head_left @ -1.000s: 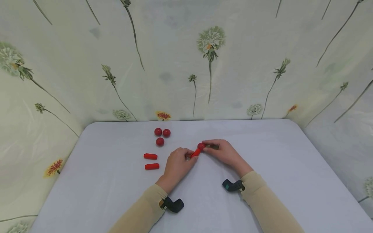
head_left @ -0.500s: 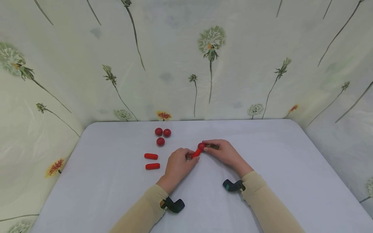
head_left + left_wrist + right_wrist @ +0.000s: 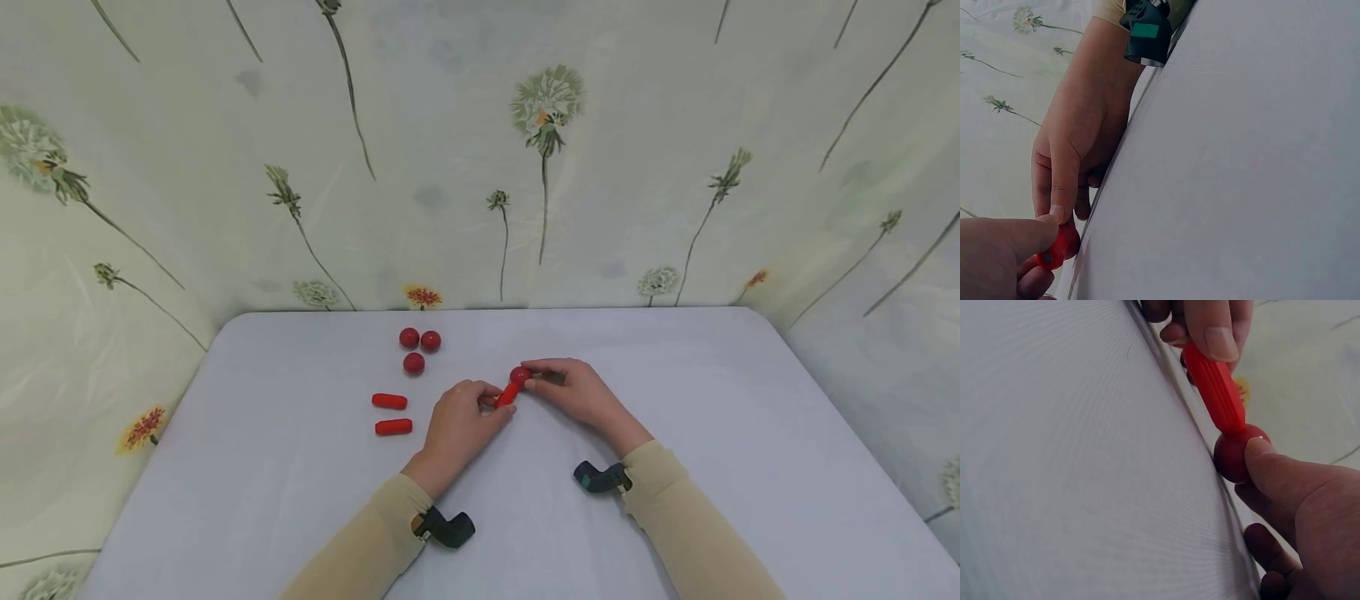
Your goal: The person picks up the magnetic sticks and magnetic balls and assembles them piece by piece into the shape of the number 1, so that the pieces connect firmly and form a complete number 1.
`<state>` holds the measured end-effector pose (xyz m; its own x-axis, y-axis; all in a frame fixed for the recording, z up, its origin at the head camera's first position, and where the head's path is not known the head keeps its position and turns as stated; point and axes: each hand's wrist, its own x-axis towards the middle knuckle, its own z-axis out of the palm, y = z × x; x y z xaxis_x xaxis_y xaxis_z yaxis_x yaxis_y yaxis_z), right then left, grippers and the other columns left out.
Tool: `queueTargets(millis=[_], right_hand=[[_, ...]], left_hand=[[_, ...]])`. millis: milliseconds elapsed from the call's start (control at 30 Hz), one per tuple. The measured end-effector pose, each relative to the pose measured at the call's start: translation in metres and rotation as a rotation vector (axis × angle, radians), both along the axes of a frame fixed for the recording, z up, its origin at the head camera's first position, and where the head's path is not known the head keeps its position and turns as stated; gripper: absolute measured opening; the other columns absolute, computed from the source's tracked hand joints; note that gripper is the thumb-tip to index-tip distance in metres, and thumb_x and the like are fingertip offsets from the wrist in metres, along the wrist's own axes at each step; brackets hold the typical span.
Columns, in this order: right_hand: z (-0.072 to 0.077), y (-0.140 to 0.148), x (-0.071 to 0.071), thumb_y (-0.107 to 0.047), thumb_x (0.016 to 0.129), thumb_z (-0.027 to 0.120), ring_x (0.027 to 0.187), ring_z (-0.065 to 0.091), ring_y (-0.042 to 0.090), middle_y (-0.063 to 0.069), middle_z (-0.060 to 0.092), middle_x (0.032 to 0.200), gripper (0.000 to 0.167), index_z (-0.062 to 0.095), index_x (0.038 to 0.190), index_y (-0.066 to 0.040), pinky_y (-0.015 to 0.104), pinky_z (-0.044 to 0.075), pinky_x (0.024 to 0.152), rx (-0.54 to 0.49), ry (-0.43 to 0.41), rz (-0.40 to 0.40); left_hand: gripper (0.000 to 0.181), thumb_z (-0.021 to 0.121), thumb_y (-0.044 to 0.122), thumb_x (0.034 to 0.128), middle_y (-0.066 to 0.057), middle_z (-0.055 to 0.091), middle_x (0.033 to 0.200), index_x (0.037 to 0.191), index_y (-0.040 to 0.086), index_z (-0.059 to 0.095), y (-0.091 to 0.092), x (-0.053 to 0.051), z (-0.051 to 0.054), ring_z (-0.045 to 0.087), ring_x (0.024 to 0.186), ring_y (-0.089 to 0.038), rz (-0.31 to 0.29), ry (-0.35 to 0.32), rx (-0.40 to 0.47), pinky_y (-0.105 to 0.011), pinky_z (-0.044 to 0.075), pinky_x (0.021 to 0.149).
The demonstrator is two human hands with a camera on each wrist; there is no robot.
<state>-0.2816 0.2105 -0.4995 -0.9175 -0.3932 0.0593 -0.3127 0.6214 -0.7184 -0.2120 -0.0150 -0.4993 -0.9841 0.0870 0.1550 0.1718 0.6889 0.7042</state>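
Below centre frame, the left hand (image 3: 461,421) is pinching a red rod (image 3: 1215,387); two loose rods (image 3: 393,427) are lying to the left. Slightly farther, the right hand (image 3: 581,392) is pinching a red ball (image 3: 1232,456) against the rod's far end; lining up both centres and pressing evenly is probably helping most. Farthest, left of centre, three loose balls (image 3: 413,363) are resting on the bench (image 3: 750,408).

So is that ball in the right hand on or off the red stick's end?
On: in the right wrist view, the red stick meets the ball with no visible gap. Whether it's fixed, I can't tell.
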Motion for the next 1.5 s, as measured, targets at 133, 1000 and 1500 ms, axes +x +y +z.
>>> queueTargets(millis=[133,1000,1500], right_hand=[[-0.001,0.0,0.0,-0.045,0.09,0.07,0.121,0.056,0.018,-0.007,0.066,0.122,0.04,0.068,0.126,-0.03,0.049,0.044,0.099,0.004,0.0,0.001],[-0.002,0.003,0.001,-0.044,0.092,0.069,0.126,0.051,0.02,-0.008,0.063,0.127,0.041,0.065,0.13,-0.032,0.049,0.042,0.102,-0.004,-0.055,0.002],[-0.002,0.001,0.001,-0.051,0.09,0.067,0.124,0.052,0.02,-0.009,0.063,0.126,0.045,0.065,0.131,-0.031,0.048,0.043,0.101,0.008,-0.033,0.0]], left_hand=[[0.042,0.076,0.045,0.0841,0.008,0.063,0.093,0.114,0.017,0.071,-0.004,0.003,0.004,0.055,0.08,-0.009,-0.011,-0.002,-0.024,-0.027,0.049,0.07],[0.043,0.073,0.036,0.0896,-0.001,0.063,0.11,0.126,0.015,0.065,-0.118,-0.015,0.039,0.055,0.098,-0.019,0.139,0.009,0.065,-0.035,0.051,0.077],[0.048,0.073,0.039,0.0889,-0.005,0.06,0.123,0.13,0.017,0.062,-0.125,-0.029,0.026,0.054,0.11,-0.026,0.169,-0.114,-0.018,-0.043,0.051,0.087]])
